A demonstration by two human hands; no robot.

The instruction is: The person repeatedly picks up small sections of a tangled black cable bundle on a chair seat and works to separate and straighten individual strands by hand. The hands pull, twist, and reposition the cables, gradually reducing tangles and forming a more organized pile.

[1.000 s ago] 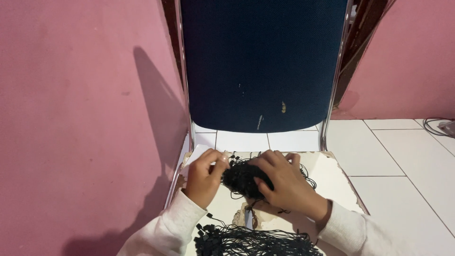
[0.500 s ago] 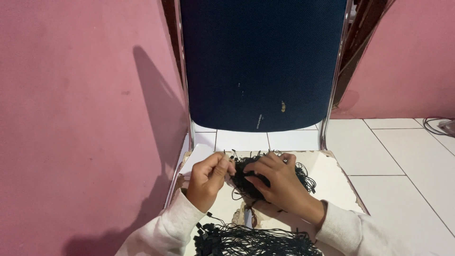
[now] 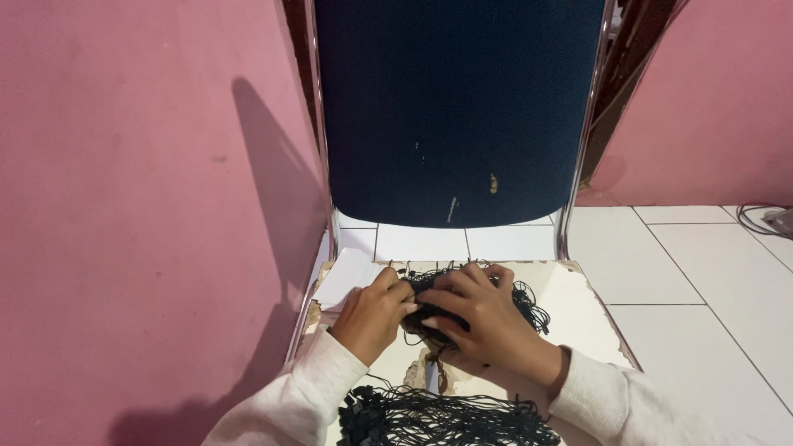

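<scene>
Left hand [image 3: 372,318]: curled, fingertips pinching the cord bundle's 9 o'clock edge.
Right hand [image 3: 483,326]: fingers spread, clasped over the bundle.
Black cord bundle [image 3: 524,301]: on the chair seat [image 3: 586,310], between both hands.
Second cord pile [image 3: 450,417]: 6 o'clock, near the sleeves.

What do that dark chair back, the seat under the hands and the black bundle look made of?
Chair back: dark blue woven fabic, matte, fine weave showing. Seat: likely bare board or foam, pale, with ragged edges. Bundle: thin black cords, probably string with small plastic ends, held by both hands.
</scene>
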